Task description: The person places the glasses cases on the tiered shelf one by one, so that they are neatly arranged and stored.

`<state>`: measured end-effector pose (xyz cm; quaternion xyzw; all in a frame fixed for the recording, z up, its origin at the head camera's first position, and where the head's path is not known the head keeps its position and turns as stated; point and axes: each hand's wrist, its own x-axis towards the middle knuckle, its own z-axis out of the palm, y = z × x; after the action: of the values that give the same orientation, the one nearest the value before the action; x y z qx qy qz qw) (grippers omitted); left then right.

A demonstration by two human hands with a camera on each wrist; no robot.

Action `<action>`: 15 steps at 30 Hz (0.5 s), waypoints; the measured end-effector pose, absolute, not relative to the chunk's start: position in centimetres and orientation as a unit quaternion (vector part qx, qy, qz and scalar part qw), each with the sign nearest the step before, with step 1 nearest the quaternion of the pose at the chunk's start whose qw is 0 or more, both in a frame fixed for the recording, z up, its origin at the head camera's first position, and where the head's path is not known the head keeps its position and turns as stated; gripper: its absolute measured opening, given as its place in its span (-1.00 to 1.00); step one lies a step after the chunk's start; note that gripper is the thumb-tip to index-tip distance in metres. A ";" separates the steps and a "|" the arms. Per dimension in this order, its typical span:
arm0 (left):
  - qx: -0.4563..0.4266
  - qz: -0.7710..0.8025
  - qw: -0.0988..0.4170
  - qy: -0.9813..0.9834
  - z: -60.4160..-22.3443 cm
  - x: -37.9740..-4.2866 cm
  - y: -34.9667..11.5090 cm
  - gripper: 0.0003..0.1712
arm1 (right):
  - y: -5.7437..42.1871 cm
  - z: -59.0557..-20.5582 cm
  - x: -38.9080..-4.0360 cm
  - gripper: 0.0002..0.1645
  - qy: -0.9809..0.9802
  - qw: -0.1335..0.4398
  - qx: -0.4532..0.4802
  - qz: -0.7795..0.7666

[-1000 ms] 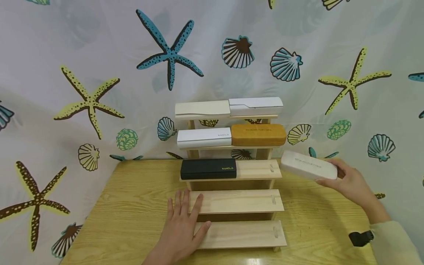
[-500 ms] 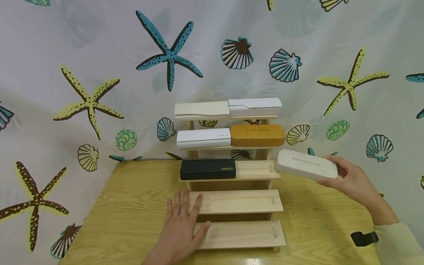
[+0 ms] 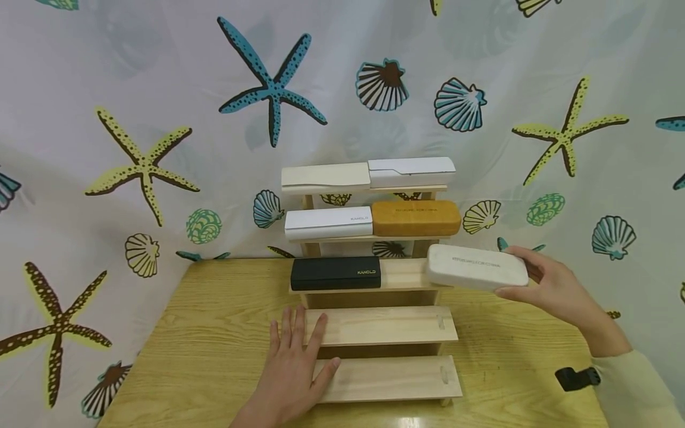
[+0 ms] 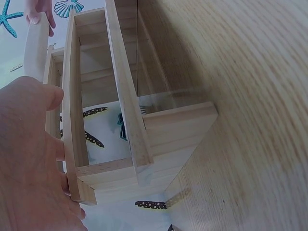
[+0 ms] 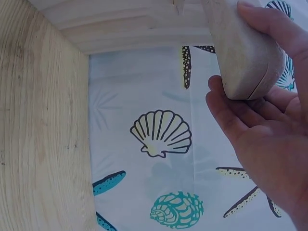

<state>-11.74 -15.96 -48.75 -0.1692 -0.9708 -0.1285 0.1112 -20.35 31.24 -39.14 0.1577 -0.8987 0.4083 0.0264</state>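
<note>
My right hand (image 3: 559, 297) grips the right end of a white glasses case (image 3: 478, 267), thumb in front and fingers behind. The case's left end overlaps the right end of the middle shelf (image 3: 407, 273) of a wooden stepped rack. In the right wrist view, the thumb and fingers lie on either side of the case (image 5: 245, 53). On the left half of that shelf sits a black glasses case (image 3: 336, 273). My left hand (image 3: 291, 368) rests with fingers straight and spread at the left ends of the two lower shelves; in the left wrist view its fingers touch the rack (image 4: 74, 120).
A white case (image 3: 329, 223) and an orange-brown case (image 3: 417, 218) fill the shelf above. A cream case (image 3: 326, 177) and another white case (image 3: 412, 172) lie on the top shelf. The rack stands on a wooden table (image 3: 214, 327) before a shell-patterned curtain (image 3: 332, 71).
My right hand has carried the white glasses case leftward, and its left end now overlaps the middle shelf. The case has turned more level. The left hand has stayed in place.
</note>
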 end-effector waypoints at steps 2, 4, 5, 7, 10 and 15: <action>-0.169 -0.128 0.112 -0.971 -48.8 -11.7 -16.0 -0.13 | 30.8 -39.1 -20.6 -0.05 -0.897 0.026 0.165 0.409; -0.168 -0.128 0.112 -0.971 -48.7 -11.7 -16.0 -0.13 | 30.4 -39.0 -20.7 -0.03 -0.896 0.027 0.175 0.408; -0.168 -0.128 0.111 -0.971 -48.7 -11.7 -16.0 -0.13 | 30.2 -39.0 -20.8 -0.02 -0.896 0.027 0.177 0.406; -0.168 -0.129 0.109 -0.971 -48.6 -11.7 -16.0 -0.13 | 29.8 -38.9 -21.0 0.02 -0.899 0.025 0.177 0.400; -0.167 -0.128 0.104 -0.972 -48.5 -11.6 -16.0 -0.13 | 29.1 -38.8 -21.3 0.03 -0.901 0.016 0.176 0.395; -0.166 -0.133 0.096 -0.972 -48.3 -11.6 -16.0 -0.12 | 28.0 -38.8 -21.8 -0.01 -0.889 0.000 0.188 0.419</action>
<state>-11.62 -16.00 -48.34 -0.1662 -0.9724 -0.1330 0.0956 -21.81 27.99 -38.78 0.1877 -0.8886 0.4185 -0.0001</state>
